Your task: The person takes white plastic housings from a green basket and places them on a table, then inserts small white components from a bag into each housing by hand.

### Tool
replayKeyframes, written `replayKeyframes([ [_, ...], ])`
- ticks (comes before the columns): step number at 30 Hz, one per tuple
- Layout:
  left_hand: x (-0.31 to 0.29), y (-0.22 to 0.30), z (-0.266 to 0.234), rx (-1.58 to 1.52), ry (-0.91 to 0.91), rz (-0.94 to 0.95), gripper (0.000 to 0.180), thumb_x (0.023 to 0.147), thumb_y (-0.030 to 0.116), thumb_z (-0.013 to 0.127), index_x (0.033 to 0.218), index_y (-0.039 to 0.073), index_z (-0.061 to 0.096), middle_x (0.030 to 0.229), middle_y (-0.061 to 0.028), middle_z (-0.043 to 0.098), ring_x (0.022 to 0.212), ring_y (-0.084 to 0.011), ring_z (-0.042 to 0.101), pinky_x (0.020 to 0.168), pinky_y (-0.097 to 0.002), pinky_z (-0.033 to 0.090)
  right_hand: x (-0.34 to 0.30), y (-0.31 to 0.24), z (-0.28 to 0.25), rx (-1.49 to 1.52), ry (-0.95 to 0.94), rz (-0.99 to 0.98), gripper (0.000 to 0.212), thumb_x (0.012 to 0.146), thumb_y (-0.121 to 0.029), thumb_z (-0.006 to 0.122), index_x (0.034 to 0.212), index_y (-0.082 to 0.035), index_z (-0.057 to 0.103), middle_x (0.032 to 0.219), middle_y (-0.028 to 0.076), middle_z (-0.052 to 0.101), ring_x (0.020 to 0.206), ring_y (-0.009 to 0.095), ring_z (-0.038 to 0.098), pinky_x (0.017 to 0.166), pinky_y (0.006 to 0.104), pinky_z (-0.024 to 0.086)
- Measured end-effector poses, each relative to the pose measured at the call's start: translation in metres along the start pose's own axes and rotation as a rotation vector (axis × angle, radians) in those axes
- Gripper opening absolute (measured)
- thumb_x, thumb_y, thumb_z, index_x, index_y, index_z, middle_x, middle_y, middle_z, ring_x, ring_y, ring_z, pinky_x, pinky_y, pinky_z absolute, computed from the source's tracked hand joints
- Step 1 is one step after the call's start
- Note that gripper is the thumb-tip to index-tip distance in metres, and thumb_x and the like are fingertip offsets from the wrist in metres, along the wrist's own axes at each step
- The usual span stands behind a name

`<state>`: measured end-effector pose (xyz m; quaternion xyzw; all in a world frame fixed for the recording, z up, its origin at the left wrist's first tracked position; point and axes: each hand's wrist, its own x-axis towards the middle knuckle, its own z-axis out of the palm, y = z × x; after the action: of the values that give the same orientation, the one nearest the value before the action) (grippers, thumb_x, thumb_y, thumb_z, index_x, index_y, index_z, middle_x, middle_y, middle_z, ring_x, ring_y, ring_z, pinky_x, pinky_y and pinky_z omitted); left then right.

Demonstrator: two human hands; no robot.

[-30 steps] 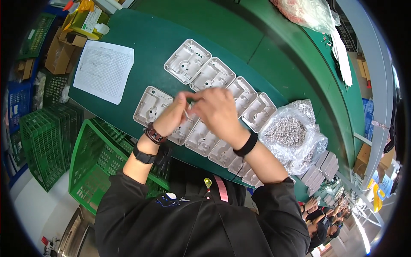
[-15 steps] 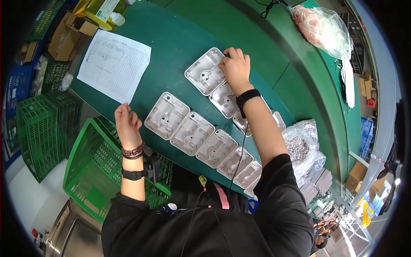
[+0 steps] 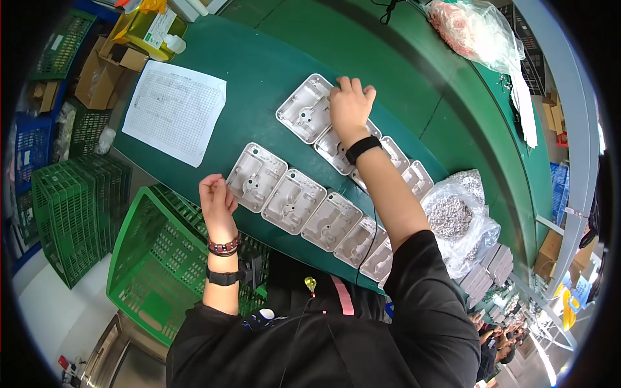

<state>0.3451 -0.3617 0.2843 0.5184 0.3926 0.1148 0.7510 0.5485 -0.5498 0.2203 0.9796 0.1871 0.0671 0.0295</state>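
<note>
Two slanting rows of shallow light-grey plastic housings, their moulded insides facing up, lie on the green table. My right hand point(image 3: 351, 107) is at the right wall of the far-left housing point(image 3: 301, 107). Its fingers are curled, and the fingertips and whatever they pinch are hidden under the hand. My left hand point(image 3: 218, 199) is beside the left corner of the first near-row housing point(image 3: 257, 180), its fingers loosely bent and apart, nothing visible in them. Another near-row housing point(image 3: 294, 202) lies next to that one. Behind my right wrist, a far-row housing point(image 3: 331, 150) is partly covered.
A printed grid sheet point(image 3: 173, 113) lies at the table's left. A plastic bag of small pale parts point(image 3: 449, 216) sits right of the rows. A green crate point(image 3: 152, 258) stands below the table's near edge. A thin black cable point(image 3: 374, 239) crosses the near row.
My left hand has moved right, up to the corner of the first near-row housing. My right hand stays at the far-left housing. The whole view has shifted slightly.
</note>
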Motion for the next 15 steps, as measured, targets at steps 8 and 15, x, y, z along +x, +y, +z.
replayKeyframes([
  [8,-0.003,-0.004,-0.011,0.001,-0.041,-0.016,0.008,0.088,0.012,0.047,0.095,0.008,0.047,0.075,0.0044,0.043,0.051,-0.0028,0.03,0.044,-0.0177,0.022,-0.01,0.023,-0.006,0.245,0.013,-0.019,0.012,0.072,-0.014,0.057,0.08,-0.013,0.066,0.103,0.003,0.055,0.096,0.021,0.047,0.082,0.0404,0.031],
  [15,-0.013,-0.011,0.008,0.091,-0.248,-0.034,0.005,0.088,0.012,0.046,0.092,0.009,0.048,0.075,0.0038,0.046,0.051,-0.0026,0.03,0.045,-0.0176,0.023,-0.145,0.09,-0.111,0.886,-0.243,0.013,0.017,0.079,-0.009,0.057,0.095,-0.003,0.058,0.096,0.013,0.058,0.091,0.029,0.053,0.079,0.0335,0.041],
])
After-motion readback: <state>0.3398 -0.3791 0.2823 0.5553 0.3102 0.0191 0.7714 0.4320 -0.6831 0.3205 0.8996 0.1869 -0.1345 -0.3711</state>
